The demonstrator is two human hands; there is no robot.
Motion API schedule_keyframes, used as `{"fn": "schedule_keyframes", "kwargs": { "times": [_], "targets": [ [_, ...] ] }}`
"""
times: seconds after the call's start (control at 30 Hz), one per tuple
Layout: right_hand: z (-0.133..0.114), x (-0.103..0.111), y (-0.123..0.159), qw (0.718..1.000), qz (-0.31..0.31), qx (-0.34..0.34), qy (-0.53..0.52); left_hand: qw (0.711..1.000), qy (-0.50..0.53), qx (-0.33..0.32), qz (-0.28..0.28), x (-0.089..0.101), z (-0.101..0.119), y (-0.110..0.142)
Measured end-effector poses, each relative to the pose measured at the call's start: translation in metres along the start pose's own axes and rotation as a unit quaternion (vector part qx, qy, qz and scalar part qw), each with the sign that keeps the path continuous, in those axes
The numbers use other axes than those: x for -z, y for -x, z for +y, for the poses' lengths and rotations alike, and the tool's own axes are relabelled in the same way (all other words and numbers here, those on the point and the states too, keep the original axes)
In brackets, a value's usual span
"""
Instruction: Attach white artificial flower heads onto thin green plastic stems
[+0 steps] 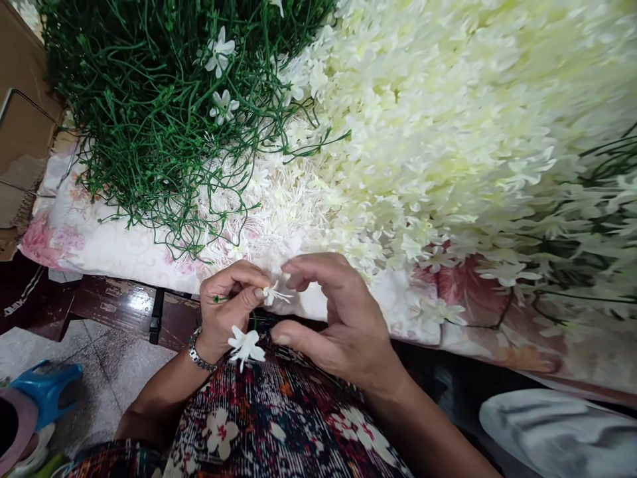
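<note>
Counted: at 8 o'clock, 1 left hand [226,309] and 1 metal wristwatch [199,352]; at 5 to 6 o'clock, 1 right hand [343,322]; at 7 to 8, 1 white floret [271,293] and 1 dangling blossom [245,345]; at 10, 1 green stem heap [149,99], with 2 whole white blossoms [219,54] toward 11; at 2, 1 cream flower mass [448,119], blossoms uncountable; at 8, 1 blue stool [47,392].

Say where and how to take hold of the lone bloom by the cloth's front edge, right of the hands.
Pinch its thin stem just behind the bloom, from the near side: the stem lies bare there, while the spread petals look easily crushed.
</note>
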State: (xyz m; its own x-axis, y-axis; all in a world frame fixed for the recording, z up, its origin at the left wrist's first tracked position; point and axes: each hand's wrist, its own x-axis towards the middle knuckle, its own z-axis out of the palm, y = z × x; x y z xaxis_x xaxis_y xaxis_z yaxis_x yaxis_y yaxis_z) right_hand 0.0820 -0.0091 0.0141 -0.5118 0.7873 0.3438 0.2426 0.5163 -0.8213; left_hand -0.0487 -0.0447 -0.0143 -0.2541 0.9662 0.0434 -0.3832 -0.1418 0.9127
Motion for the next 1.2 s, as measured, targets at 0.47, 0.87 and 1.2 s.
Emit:
{"fn": "schedule_keyframes", "kwargs": {
  "times": [0.47,0.87,1.2],
  "targets": [
    [0.004,0.015,0.006,0.998,0.043,-0.029,0.036,0.989,-0.089,0.108,-0.043,-0.004,0.006,0.003],
    [-0.009,0.031,-0.012,0.991,-0.103,0.047,-0.076,0.964,-0.177,0.103,-0.17,-0.013,0.01,-0.004],
    [0.002,0.02,-0.002,0.999,0.012,0.025,0.026,0.961,-0.249,-0.001,-0.12,-0.015,0.006,0.003]
  ]
}}
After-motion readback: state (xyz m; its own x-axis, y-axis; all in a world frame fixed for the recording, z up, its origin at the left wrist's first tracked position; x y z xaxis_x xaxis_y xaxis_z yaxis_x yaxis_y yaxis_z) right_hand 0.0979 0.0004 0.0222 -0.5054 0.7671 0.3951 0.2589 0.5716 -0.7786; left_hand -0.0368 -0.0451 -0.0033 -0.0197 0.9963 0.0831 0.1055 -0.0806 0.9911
